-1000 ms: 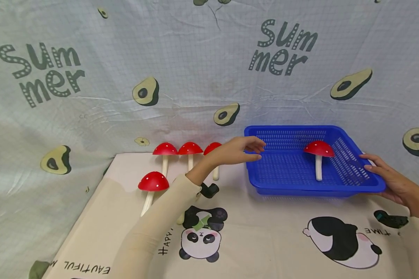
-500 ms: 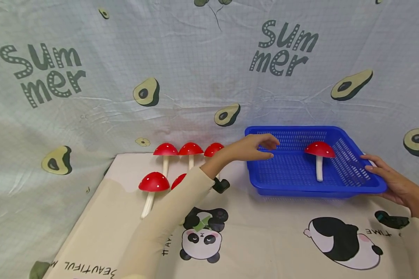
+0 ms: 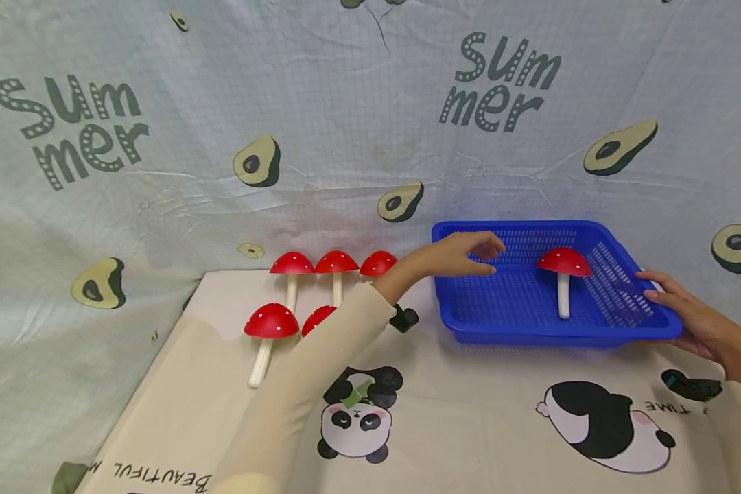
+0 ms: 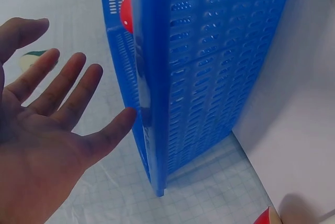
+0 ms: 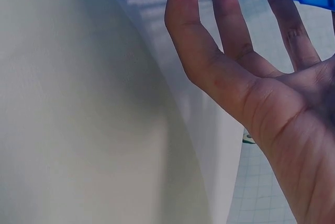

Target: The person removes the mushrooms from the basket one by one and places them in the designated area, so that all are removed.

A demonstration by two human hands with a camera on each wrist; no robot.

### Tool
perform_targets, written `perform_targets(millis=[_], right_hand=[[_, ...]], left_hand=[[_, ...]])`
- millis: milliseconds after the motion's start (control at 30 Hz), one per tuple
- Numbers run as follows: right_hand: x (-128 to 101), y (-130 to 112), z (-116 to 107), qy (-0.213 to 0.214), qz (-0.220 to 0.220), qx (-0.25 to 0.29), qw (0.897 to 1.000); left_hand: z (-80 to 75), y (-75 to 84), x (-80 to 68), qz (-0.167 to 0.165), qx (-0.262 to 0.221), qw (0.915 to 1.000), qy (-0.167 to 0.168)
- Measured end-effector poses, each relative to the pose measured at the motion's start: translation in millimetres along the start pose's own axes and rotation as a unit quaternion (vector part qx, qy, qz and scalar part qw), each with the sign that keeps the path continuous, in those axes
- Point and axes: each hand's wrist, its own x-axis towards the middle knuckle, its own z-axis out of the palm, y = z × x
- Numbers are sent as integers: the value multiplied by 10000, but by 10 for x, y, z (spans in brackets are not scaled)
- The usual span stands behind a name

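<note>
In the head view my left hand [image 3: 460,255] hangs over the left part of a blue plastic basket [image 3: 531,335], holding nothing. The left wrist view shows that hand [image 4: 49,124] palm up with fingers spread beside the basket rim [image 4: 152,103]. My right hand [image 3: 694,319] grips the basket's right rim; its fingertips meet the blue plastic in the right wrist view. Inside the basket lies one toy mushroom [image 3: 565,264] with a spotted red cap and white stem. More such mushrooms stand left of my left arm, including a front one [image 3: 272,321] and another [image 3: 318,318] half behind the sleeve.
Three mushrooms, one of them a red-capped mushroom [image 3: 336,262], form a back row against the printed backdrop [image 3: 346,123]. The table [image 3: 469,425] wears a cream cloth with panda prints. My left sleeve [image 3: 321,370] crosses over the table's middle left.
My left hand has moved right, farther over the basket, with its fingers slightly more spread. The right hand, the basket and the mushrooms have stayed in place.
</note>
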Motion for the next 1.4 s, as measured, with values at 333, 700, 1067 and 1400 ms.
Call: perform_targets(millis=[333, 700, 1067, 1400], right_hand=[[20, -11, 6, 84, 50, 16, 10000], [6, -16, 13, 5, 29, 109, 9999], [7, 1, 23, 86, 25, 57, 9999], [33, 1, 9, 176, 76, -151, 9997]], left_hand=[[0, -54, 116, -108, -3, 9999, -26], [55, -6, 343, -404, -436, 9982, 55], [126, 68, 602, -770, -464, 9958, 151], [213, 33, 774, -952, -567, 9938, 129]])
